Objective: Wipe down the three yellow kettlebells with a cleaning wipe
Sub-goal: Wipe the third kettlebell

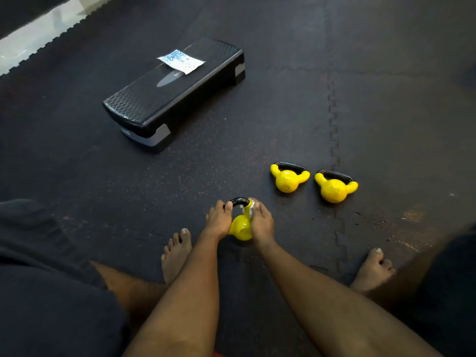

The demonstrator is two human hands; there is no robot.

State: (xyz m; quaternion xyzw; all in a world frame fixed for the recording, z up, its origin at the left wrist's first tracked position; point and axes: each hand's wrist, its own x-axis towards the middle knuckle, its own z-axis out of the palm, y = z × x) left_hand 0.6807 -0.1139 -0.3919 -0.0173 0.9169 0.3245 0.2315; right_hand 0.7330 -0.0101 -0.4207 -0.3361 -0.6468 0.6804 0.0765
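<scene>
A small yellow kettlebell [240, 226] with a black handle stands on the dark floor mat between my bare feet. My left hand [218, 220] grips its handle and left side. My right hand [261, 221] holds a white cleaning wipe [250, 206] against the right shoulder of the handle; most of the wipe is hidden under my fingers. Two more yellow kettlebells stand side by side further right: the middle kettlebell [288, 179] and the right kettlebell [334, 188]. Neither hand touches them.
A black aerobic step platform [154, 104] lies on the mat ahead to the left, with a white and blue wipes packet [180, 61] on top. My bare feet [176, 253] and knees flank the near kettlebell. A pale floor strip [31, 37] borders the mat at upper left.
</scene>
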